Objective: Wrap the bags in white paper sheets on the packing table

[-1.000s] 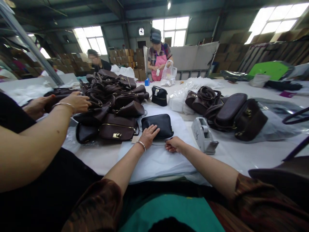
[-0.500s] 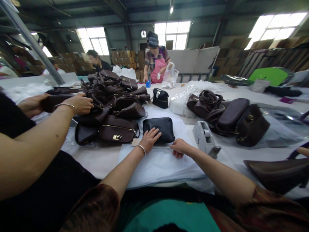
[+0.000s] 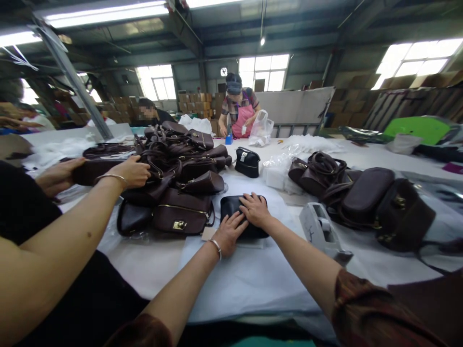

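Note:
A small black leather bag (image 3: 227, 205) lies flat on white sheets (image 3: 217, 284) in front of me. My left hand (image 3: 230, 233), with a bracelet at the wrist, rests open on the bag's lower left, fingers stretched over the leather. Spread across its upper right is my right hand (image 3: 255, 210), also open, its palm down. The fingertips of both hands come close together on the bag. A tan card (image 3: 208, 234) lies by my left wrist. Part of the bag is hidden under my hands.
Brown bags (image 3: 184, 212) are heaped at the left, where a co-worker's hands (image 3: 132, 172) hold one. A grey tape dispenser (image 3: 320, 229) stands at the right, near more brown bags (image 3: 367, 197). Another black bag (image 3: 247, 162) stands farther back. Across the table is a person in a pink apron (image 3: 243, 120).
My right hand has moved from the bag's lower right corner up onto its top and opened out. My left hand stays on the bag. The camera view has tilted up.

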A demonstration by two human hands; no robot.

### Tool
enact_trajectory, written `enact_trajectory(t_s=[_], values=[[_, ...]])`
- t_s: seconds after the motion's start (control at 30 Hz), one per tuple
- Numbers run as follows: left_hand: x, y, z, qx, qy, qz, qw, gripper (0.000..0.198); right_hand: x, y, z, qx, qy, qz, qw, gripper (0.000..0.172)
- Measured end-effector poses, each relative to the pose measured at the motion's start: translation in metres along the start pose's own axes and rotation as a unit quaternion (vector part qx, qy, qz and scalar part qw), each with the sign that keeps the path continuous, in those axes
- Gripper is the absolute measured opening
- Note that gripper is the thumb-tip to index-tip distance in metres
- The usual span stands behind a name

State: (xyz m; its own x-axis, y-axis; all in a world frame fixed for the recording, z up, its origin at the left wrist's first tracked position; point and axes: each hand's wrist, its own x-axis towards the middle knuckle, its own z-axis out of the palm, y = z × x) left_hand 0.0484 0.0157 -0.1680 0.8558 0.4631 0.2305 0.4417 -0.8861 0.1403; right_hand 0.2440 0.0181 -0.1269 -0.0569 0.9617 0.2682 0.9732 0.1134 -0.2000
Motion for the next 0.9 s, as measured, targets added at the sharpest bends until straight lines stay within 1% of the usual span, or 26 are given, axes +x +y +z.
enact_trajectory(t_s=[0.07,0.1,0.2,0.27,0.33,0.4,0.47,0.5,0.57,0.63,0.73,0.83,0.9], values=[[0.002,-0.001,-0.009,-0.048,0.015,0.016,0.999,0.09,0.0,0.004,0.01,-0.017,-0.015,0.013,1.0,0.049],[0.005,-0.002,-0.015,-0.08,0.026,0.026,0.996,0.084,0.0,0.006,0.014,-0.022,-0.019,0.016,0.999,0.049],[0.017,-0.011,-0.032,-0.17,0.075,0.031,0.982,0.049,0.0,0.008,0.017,-0.034,-0.02,0.021,0.999,0.05],[0.026,-0.023,-0.038,-0.2,0.116,0.001,0.973,0.032,0.002,0.007,0.018,-0.036,-0.016,0.026,0.999,0.05],[0.038,-0.039,-0.038,-0.204,0.168,-0.055,0.963,0.026,0.004,0.007,0.02,-0.033,-0.008,0.026,0.999,0.049],[0.053,-0.06,-0.031,-0.19,0.221,-0.117,0.95,0.025,0.004,0.007,0.023,-0.029,0.003,0.022,0.999,0.048],[0.073,-0.083,-0.022,-0.168,0.253,-0.16,0.939,0.027,0.005,0.007,0.027,-0.029,0.015,0.019,0.999,0.048],[0.084,-0.095,-0.017,-0.158,0.257,-0.171,0.938,0.028,0.005,0.008,0.03,-0.031,0.022,0.019,0.999,0.047],[0.109,-0.119,-0.006,-0.149,0.249,-0.172,0.942,0.029,0.005,0.008,0.033,-0.038,0.033,0.017,0.999,0.047],[0.132,-0.142,0.003,-0.145,0.229,-0.159,0.949,0.03,0.005,0.009,0.035,-0.046,0.044,0.013,0.998,0.047],[0.157,-0.171,0.018,-0.137,0.19,-0.123,0.964,0.036,0.007,0.01,0.037,-0.054,0.054,0.008,0.997,0.048],[0.165,-0.195,0.034,-0.114,0.144,-0.076,0.98,0.04,0.008,0.012,0.04,-0.057,0.057,0.007,0.997,0.049],[0.161,-0.209,0.043,-0.088,0.11,-0.043,0.989,0.032,0.008,0.013,0.042,-0.056,0.057,0.01,0.997,0.049]])
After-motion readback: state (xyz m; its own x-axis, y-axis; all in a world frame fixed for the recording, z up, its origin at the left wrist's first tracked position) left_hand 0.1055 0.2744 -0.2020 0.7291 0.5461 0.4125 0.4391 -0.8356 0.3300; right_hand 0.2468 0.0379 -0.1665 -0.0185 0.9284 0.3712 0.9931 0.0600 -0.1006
